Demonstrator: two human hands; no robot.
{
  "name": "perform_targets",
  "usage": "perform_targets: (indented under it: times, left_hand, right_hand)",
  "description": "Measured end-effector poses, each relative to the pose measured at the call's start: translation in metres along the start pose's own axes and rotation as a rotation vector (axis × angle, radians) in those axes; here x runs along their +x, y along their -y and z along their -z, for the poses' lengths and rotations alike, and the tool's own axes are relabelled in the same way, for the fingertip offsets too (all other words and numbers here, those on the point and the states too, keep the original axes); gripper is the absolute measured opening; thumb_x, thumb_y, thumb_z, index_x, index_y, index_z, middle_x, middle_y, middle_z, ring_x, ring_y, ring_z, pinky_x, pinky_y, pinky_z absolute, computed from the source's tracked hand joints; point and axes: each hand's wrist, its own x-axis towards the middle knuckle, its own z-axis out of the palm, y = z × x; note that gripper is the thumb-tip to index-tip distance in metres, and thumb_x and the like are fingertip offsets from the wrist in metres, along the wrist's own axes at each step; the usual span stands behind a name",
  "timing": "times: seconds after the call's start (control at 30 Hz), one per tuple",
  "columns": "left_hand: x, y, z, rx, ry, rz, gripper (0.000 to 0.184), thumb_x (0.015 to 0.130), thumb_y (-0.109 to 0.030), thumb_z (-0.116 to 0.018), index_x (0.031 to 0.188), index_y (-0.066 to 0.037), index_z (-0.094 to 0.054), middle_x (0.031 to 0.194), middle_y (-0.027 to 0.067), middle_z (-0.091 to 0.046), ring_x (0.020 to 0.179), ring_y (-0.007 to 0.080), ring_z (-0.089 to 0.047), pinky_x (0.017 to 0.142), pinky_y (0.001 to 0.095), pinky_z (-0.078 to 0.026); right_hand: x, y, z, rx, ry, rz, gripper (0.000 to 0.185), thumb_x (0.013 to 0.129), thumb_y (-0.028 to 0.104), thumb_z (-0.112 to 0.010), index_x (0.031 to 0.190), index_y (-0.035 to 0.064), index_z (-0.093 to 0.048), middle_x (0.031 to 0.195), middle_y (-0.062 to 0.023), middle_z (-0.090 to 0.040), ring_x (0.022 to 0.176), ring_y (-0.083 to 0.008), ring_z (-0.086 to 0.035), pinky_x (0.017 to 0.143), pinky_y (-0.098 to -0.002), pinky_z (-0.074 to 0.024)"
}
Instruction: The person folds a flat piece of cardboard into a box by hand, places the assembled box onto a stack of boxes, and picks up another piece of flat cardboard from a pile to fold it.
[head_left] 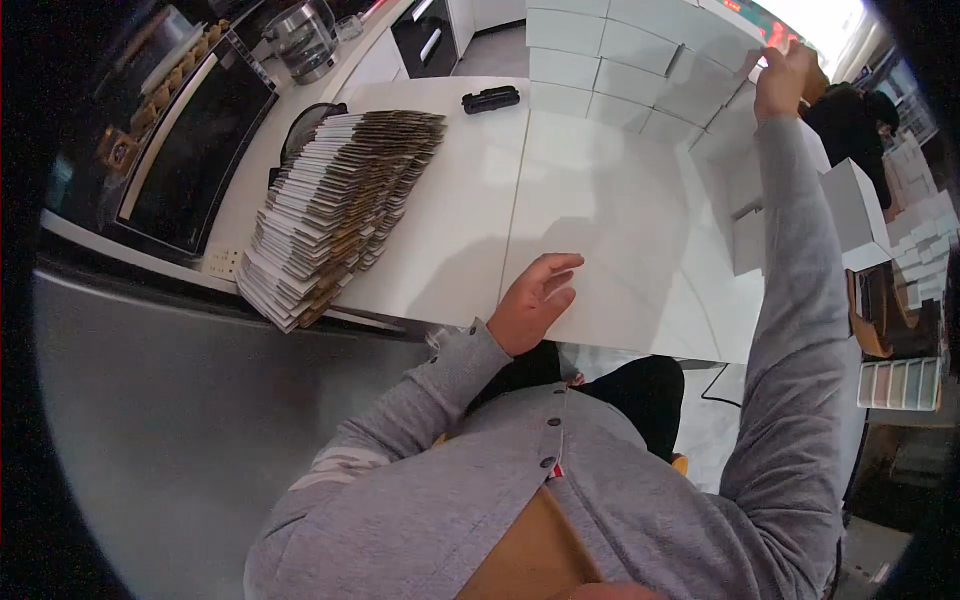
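Note:
My left hand (535, 305) is held over the front part of the white table (455, 200), its fingers loosely bent and apart, holding nothing. My right hand (783, 85) reaches far out to the upper right, past the top of a wall of stacked white boxes (625, 50). Glare and distance blur its fingers, so whether they hold something does not show. On the left of the table lies a fanned pile of flattened cartons (350, 190), white on one side and brown at the edges.
A black object (490, 99) lies at the table's back. To the left are a black oven-like appliance (190, 160) and a glass kettle (303, 45). A white box (855, 215) stands right of my right forearm, with a pastel-coloured tray (900, 385) below it.

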Motion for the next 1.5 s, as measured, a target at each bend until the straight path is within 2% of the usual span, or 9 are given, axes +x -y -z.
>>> perform_targets:
  times: [0.1,0.23,0.33,0.8,0.9,1.0,1.1,1.2,1.5]
  left_hand:
    - [-0.003,-0.011,-0.005,0.076,0.044,-0.028,0.044,0.114,-0.016,-0.057,0.154,0.002,-0.055,0.159,0.017,-0.055,0.149,0.0295,-0.053,0.131,0.0469,-0.038]
    - [-0.029,-0.119,-0.068,-0.538,0.5,-0.148,0.077,0.116,-0.062,-0.043,0.154,0.003,-0.058,0.16,0.021,-0.055,0.149,0.0373,-0.052,0.127,0.056,-0.039]
    - [-0.044,-0.202,-0.1,-1.318,0.642,0.007,0.083,0.112,-0.061,-0.062,0.154,0.011,-0.057,0.155,0.0168,-0.061,0.148,0.0319,-0.053,0.131,0.0434,-0.033]
    - [-0.026,-0.309,-0.176,-1.743,1.06,0.241,0.062,0.113,-0.016,-0.049,0.172,-0.002,-0.036,0.178,0.0076,-0.028,0.156,0.0245,-0.034,0.128,0.038,-0.022]
    - [0.0,-0.299,-0.326,-1.806,1.183,0.29,0.065,0.113,-0.005,-0.046,0.177,-0.005,-0.031,0.183,0.0055,-0.02,0.158,0.0228,-0.029,0.128,0.0367,-0.019]
    - [-0.043,-0.257,-0.672,-1.882,1.3,0.343,0.071,0.113,0.005,-0.043,0.181,-0.007,-0.026,0.188,0.0033,-0.012,0.16,0.0211,-0.024,0.127,0.0355,-0.016]
    - [-0.012,-0.305,-0.362,-1.801,1.269,0.29,0.069,0.113,0.004,-0.045,0.178,-0.008,-0.028,0.185,0.0037,-0.015,0.158,0.0213,-0.026,0.126,0.0359,-0.018]
    - [-0.009,-0.321,-0.22,-1.678,1.218,0.221,0.066,0.111,0.002,-0.048,0.174,-0.008,-0.031,0.181,0.0042,-0.019,0.155,0.0217,-0.029,0.124,0.0366,-0.021]
    - [-0.032,-0.285,-0.178,-1.304,1.018,0.019,0.057,0.108,-0.003,-0.056,0.162,-0.008,-0.04,0.169,0.0056,-0.031,0.145,0.023,-0.038,0.12,0.0387,-0.028]
  right_hand:
    - [-0.053,0.032,-0.024,0.082,-0.13,0.162,0.062,0.101,0.009,-0.061,0.16,-0.0035,-0.049,0.15,-0.0203,-0.059,0.139,-0.0288,-0.056,0.123,-0.0366,-0.0383]
    - [-0.238,0.072,-0.024,0.206,0.025,-0.14,0.087,0.093,-0.003,-0.056,0.174,-0.0023,-0.027,0.17,-0.0274,-0.045,0.155,-0.0357,-0.046,0.132,-0.0482,-0.0356]
    - [-0.337,0.093,-0.002,0.015,0.269,-0.278,0.086,0.092,-0.005,-0.058,0.173,-0.0008,-0.03,0.164,-0.0251,-0.049,0.153,-0.0355,-0.048,0.133,-0.0499,-0.0353]
    - [-0.377,0.104,0.05,-0.164,0.351,-0.509,0.078,0.092,-0.005,-0.06,0.167,-0.0011,-0.039,0.153,-0.0218,-0.057,0.14,-0.0327,-0.058,0.127,-0.0475,-0.0424]
    - [-0.375,0.102,0.049,-0.169,0.368,-0.482,0.077,0.092,-0.005,-0.06,0.166,-0.0012,-0.041,0.151,-0.0213,-0.058,0.139,-0.0321,-0.058,0.126,-0.047,-0.0431]
    - [-0.379,0.1,0.054,-0.127,0.352,-0.486,0.076,0.091,-0.006,-0.059,0.165,-0.0007,-0.044,0.15,-0.0205,-0.06,0.137,-0.0311,-0.059,0.125,-0.0458,-0.044]
    - [-0.379,0.1,0.052,-0.125,0.363,-0.499,0.075,0.09,-0.007,-0.059,0.164,-0.0001,-0.045,0.149,-0.02,-0.06,0.136,-0.0306,-0.059,0.124,-0.0449,-0.0445]
    - [-0.379,0.102,0.051,-0.121,0.37,-0.511,0.075,0.09,-0.007,-0.058,0.164,0.0005,-0.047,0.148,-0.0196,-0.061,0.135,-0.03,-0.06,0.123,-0.044,-0.0449]
    - [-0.38,0.101,0.052,-0.091,0.393,-0.509,0.073,0.091,-0.007,-0.058,0.163,0.0011,-0.048,0.146,-0.0179,-0.063,0.132,-0.0296,-0.061,0.123,-0.0425,-0.0455]
